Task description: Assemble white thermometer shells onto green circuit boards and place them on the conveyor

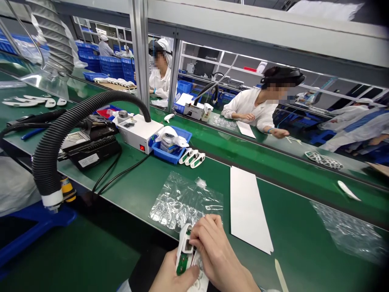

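Observation:
My left hand (173, 273) is wrapped round a white plastic housing (181, 242) with a green circuit board (182, 263) inside, near the bottom centre. The fingers of my right hand (214, 247) are pinched together at the upper part of the housing, over a small dark window-like opening. Whether they grip the housing or a small part is hidden. A white piece with clear round shapes lies under my left thumb. Just beyond my hands, a clear plastic bubble sheet (185, 198) lies on the green bench (133, 182).
A white cardboard strip (247, 207) lies right of the sheet. Behind it are a blue tray (170, 156), several white housings (194, 159) and a white box (141, 132). A black hose (45, 142) arches at left. Two people sit across the green conveyor (273, 162).

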`<state>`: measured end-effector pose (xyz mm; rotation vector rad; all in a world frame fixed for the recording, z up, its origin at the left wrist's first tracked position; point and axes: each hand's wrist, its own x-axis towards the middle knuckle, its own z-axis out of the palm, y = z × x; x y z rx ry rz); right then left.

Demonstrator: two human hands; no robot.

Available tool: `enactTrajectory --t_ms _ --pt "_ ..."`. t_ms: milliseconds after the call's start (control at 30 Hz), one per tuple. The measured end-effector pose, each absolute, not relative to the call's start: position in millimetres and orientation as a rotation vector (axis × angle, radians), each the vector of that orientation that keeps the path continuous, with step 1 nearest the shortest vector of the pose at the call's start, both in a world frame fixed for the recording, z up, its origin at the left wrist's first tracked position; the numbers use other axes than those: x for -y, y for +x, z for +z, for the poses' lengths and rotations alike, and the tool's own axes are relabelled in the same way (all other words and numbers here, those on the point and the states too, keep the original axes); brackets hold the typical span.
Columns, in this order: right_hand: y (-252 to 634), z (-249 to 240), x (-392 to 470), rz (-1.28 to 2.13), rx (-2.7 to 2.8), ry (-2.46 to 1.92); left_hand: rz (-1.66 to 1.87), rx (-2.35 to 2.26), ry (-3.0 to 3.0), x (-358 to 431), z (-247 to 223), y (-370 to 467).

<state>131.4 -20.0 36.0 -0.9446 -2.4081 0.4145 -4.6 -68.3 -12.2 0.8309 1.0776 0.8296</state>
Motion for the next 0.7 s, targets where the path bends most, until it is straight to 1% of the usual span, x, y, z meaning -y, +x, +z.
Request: enactTrajectory --t_ms 100,233,367,467,533,600,700 --pt "127 33 19 0.283 2.380 -0.887 0.867 -1.071 0.842 68 -12 -5" --pt "126 28 17 0.264 2.364 -0.856 0.899 -1.072 0.861 68 -15 -5" --pt "127 25 27 0.356 2.394 -0.821 0.924 -1.066 0.810 69 -18 -6" --pt "127 26 37 0.482 2.390 -0.879 0.951 -1.088 0.812 69 -17 -8" --pt "127 27 40 0.506 2.377 -0.936 0.949 -1.108 0.840 70 -16 -9" --pt "125 26 39 0.466 2.376 -0.962 0.945 -1.123 0.866 70 -18 -9" --pt "121 24 35 0.321 2.359 -0.893 0.962 -1.143 0.897 71 -22 -7"
